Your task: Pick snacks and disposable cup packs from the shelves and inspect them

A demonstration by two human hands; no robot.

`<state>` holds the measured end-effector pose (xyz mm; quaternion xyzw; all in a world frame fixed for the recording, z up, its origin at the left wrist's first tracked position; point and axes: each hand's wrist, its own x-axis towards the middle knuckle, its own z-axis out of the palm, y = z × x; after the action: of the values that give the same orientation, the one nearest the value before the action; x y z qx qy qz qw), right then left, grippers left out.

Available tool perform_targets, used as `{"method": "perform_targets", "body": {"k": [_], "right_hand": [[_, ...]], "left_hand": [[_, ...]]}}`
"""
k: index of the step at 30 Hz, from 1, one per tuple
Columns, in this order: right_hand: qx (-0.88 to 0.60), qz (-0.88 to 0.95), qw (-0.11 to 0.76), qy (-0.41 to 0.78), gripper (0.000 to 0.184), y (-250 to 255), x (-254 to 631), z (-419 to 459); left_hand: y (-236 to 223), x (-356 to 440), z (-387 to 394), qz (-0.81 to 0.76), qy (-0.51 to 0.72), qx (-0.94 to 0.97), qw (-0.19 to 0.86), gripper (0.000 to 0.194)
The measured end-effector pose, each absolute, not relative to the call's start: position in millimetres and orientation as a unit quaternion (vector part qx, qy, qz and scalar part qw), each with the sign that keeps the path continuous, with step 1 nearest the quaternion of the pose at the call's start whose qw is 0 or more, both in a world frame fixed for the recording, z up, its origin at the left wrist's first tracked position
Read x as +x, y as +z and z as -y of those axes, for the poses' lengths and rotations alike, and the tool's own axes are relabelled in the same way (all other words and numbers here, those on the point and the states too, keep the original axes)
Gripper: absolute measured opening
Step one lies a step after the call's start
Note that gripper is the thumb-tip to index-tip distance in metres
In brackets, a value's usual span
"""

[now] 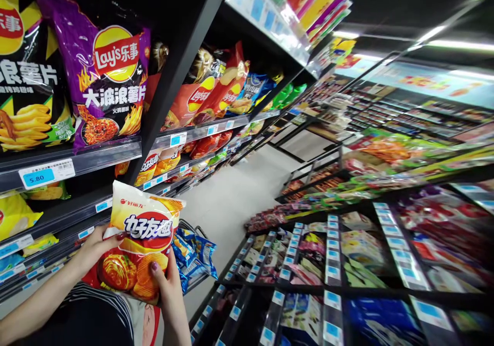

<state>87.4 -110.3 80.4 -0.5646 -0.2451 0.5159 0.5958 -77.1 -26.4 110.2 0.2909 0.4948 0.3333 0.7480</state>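
Note:
A red and yellow bag of potato chips (142, 243) with a white top is held up in front of my body, its printed front facing me. My left hand (102, 245) grips its left edge, thumb across the front and fingers behind it. On the lower right, my right hand (168, 279) pinches the same bag, thumb on the front and the other fingers mostly hidden behind. Just beyond the bag, blue snack packets (195, 253) lie in what looks like a dark wire basket, partly hidden.
Snack shelves run along my left, with a purple Lay's bag (110, 83) above a price rail (69, 168). Bins of packaged goods (358, 253) line the right. Between them a pale aisle floor (250, 181) leads away.

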Motion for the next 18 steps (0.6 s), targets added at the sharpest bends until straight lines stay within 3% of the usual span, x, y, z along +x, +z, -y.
{"method": "perform_targets", "body": {"k": [11, 18], "right_hand": [[-0.561, 0.232, 0.568, 0.556, 0.056, 84.2, 77.3, 105.1], [-0.571, 0.223, 0.581, 0.535, 0.051, 76.3, 74.0, 104.9]], "left_hand": [[99.0, -79.1, 15.5, -0.489, 0.318, 0.263, 0.768, 0.045], [97.4, -82.4, 15.0, -0.494, 0.304, 0.260, 0.772, 0.046]]}}
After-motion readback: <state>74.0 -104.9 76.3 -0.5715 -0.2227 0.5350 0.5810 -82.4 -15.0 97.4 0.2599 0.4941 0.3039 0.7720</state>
